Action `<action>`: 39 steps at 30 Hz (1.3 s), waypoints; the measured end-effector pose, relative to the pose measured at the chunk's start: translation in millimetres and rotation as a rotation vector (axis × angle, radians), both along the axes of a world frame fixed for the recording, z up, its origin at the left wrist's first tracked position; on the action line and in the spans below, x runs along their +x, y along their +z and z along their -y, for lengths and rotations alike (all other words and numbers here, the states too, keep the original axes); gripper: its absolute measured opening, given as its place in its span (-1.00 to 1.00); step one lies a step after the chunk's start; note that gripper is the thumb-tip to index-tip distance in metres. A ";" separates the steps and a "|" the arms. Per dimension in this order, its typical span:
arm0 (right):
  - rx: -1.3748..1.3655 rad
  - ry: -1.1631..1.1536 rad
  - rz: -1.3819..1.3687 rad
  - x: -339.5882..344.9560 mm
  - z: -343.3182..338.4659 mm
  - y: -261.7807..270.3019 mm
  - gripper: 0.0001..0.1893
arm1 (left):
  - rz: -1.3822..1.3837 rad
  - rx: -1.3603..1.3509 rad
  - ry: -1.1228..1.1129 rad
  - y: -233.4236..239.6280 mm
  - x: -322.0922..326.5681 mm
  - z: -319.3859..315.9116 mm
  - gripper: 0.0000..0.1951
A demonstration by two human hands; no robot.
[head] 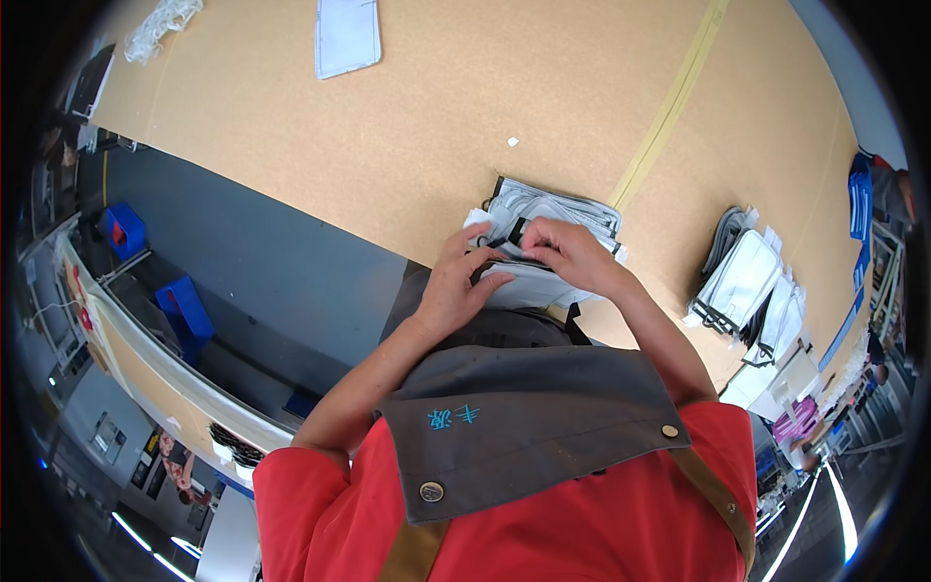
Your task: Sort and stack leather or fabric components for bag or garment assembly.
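A stack of white and grey sewn fabric pieces with dark edging (560,207) lies at the table's near edge, before my body. My left hand (469,280) is on the near side of it, thumb and fingers closed around the dark edge of a white fabric piece (534,285). Close by on the right, my right hand (564,251) has thumb and index finger pinched together at the same edge; whether something thin is between them is hidden. A small black part (518,230) shows between the hands.
More white and grey fabric pieces (738,280) are piled on the right of the brown table (407,160). A flat white panel (348,36), white threads (161,28), a small white scrap (513,142) and yellow tape (673,102) lie farther off. Blue bins (183,313) stand left.
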State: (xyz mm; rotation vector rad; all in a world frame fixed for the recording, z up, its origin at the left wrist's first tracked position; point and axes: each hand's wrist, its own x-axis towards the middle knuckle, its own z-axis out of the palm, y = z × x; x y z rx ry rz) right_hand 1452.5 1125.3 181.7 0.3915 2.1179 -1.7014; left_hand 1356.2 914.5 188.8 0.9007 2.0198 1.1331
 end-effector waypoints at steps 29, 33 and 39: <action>0.040 0.016 0.042 23.6 6.0 3.9 -0.89 | 0.266 -0.127 -0.031 17.3 4.5 -0.1 -0.64; 0.001 0.008 -0.005 30.7 5.9 2.2 -0.88 | 0.199 -0.023 -0.113 -6.1 9.2 0.1 -0.66; 0.391 -0.166 -0.233 18.7 -1.4 -18.4 -0.85 | 0.123 -0.104 -0.132 -5.0 14.0 -0.1 -0.68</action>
